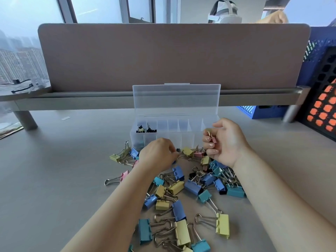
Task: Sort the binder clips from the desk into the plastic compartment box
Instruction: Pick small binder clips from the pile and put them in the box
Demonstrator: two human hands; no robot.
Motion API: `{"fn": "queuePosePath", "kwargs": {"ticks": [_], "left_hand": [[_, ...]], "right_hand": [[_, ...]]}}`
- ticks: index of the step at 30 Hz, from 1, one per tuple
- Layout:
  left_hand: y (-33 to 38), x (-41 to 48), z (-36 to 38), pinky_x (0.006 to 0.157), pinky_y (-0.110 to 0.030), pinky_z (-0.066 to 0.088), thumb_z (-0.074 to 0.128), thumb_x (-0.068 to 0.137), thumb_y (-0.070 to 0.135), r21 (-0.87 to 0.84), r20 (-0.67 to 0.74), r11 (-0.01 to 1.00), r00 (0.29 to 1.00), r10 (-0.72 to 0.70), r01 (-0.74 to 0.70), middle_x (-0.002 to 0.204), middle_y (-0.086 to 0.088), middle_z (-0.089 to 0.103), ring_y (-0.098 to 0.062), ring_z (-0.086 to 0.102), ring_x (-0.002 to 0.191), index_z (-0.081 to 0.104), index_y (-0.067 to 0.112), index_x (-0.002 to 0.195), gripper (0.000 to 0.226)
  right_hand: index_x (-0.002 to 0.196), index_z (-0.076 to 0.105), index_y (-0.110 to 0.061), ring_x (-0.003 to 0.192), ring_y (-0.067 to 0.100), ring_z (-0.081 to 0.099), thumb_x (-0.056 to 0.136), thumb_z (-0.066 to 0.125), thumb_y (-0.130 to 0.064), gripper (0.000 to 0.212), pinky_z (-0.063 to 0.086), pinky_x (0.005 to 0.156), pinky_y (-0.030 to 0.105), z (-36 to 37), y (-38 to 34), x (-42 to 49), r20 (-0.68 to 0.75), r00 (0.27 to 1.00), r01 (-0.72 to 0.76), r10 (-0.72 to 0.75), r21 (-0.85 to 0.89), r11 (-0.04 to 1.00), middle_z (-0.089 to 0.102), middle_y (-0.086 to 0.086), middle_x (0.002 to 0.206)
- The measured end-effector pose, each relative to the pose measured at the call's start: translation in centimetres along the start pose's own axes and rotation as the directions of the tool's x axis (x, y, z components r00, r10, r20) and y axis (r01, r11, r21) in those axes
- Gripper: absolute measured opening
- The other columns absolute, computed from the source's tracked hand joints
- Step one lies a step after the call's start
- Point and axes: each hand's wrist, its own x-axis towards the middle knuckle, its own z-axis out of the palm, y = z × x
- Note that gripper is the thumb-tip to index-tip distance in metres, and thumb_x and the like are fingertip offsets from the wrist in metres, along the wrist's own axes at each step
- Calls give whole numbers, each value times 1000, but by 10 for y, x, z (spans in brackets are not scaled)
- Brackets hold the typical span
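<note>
Right hand (227,142) is raised just in front of the compartment box (181,138), fingers curled round a small pink binder clip (214,140). There may be a 2nd, yellowish clip above it in the same grip, too small to confirm.

Left hand (158,153) is down on the far edge of the clip pile (190,188), fingers curled at a small dark clip (178,150). Can't tell if it actually has hold of it or is only touching.

The box sits at the back of the desk (54,179) with its lid (176,99) standing open against the partition (172,55). The 2 back-left compartments hold small black clips (141,129). The front-left one has something in it too, unclear what. The rest look unfilled. The bulk of the clips are on the desk between box and body, in mixed sizes: blue, teal, yellow, pink, black.

Handling, my read:
- Light, rigid sprung steel. Nothing fragile, so dropping them into a compartment is fine.
- Painted bodies are smooth. Small ones need a fingertip pinch across the body's flat sides.
- Wire handles are the problem. Several in the pile look interlocked, e.g. around the blue clip (179,172), so lifting 1 by a handle will likely drag its neighbours.
- Take big ones like the yellow clip (222,226) by the body, handles trailing, and shake loose before lifting.
- Compartments look narrow, so the large clips may need to go in end-on or may not fit.
</note>
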Motion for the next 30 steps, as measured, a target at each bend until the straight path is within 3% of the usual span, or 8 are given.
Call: {"fn": "queuePosePath", "kwargs": {"ticks": [4, 6, 9, 15, 18, 20, 23, 30], "left_hand": [[-1, 6, -2, 50, -23, 32, 50, 96, 32, -316, 82, 946, 995, -56, 79, 66, 7, 45, -10, 40, 57, 59, 17, 91, 18], [4, 9, -10, 48, -21, 28, 47, 96, 21, -700, 213, 660, 962, -172, 273, 68, -1, 45, -12, 34, 53, 53, 11, 83, 17], [5, 11, -19, 37, -15, 30, 43, 93, 10, -895, 432, 23, 877, -211, 446, 67, -6, 51, -9, 37, 48, 46, 9, 75, 18], [-7, 10, -22, 37, -14, 39, 31, 85, 13, -771, 560, -394, 827, -47, 500, 65, -6, 49, -11, 46, 46, 44, 10, 71, 19], [-4, 10, -20, 35, -12, 34, 38, 90, 17, -843, 534, -162, 833, -142, 513, 59, 0, 44, -8, 42, 43, 50, 12, 69, 25], [-1, 9, -17, 35, -14, 30, 49, 94, 22, -852, 407, 246, 880, -243, 462, 59, 3, 42, -6, 37, 44, 59, 12, 72, 26], [-5, 8, -3, 45, -18, 34, 60, 91, 28, -456, 63, 873, 985, -160, 172, 59, 8, 49, -5, 41, 48, 70, 16, 85, 16], [-8, 7, 12, 66, -28, 52, 52, 93, 32, 11, -97, 997, 993, -71, 72, 106, 7, 68, -15, 63, 93, 68, 32, 109, 23]], "right_hand": [[73, 50, -9, 45, 9, 31, 88, 44, -32, 28, 17, 35, 17, 0, -2, -1, -22, 1000, 5, -4, 71, 997, 42, 1, 59], [80, 59, -10, 44, 7, 34, 90, 57, -29, 22, 22, 36, 16, 1, -1, 0, -96, 989, 86, -109, -221, 972, 45, -4, 59], [81, 68, -19, 68, 10, 56, 85, 69, -26, 8, 45, 60, 24, -3, 6, 6, -128, 888, 152, -441, -824, 546, 62, -7, 76], [81, 73, -19, 74, 20, 64, 85, 64, -47, 29, 43, 59, 23, 0, 23, 6, -87, 837, -50, -540, -995, 83, 71, -2, 80], [80, 75, -16, 73, 22, 66, 85, 63, -50, 37, 41, 57, 23, 5, 26, 10, -57, 797, -80, -602, -997, -11, 73, 3, 78], [79, 76, -18, 70, 22, 65, 88, 61, -46, 32, 40, 55, 22, 7, 27, 11, -68, 797, -112, -601, -993, -35, 72, 1, 75], [81, 75, -16, 77, 23, 67, 90, 58, -30, 24, 51, 63, 25, 7, 31, 13, -42, 794, -85, -607, -995, -43, 74, 3, 83], [77, 73, -13, 73, 23, 67, 86, 60, -33, 25, 51, 63, 26, 2, 28, 15, -56, 775, -42, -629, -998, 36, 72, 3, 76]]}}
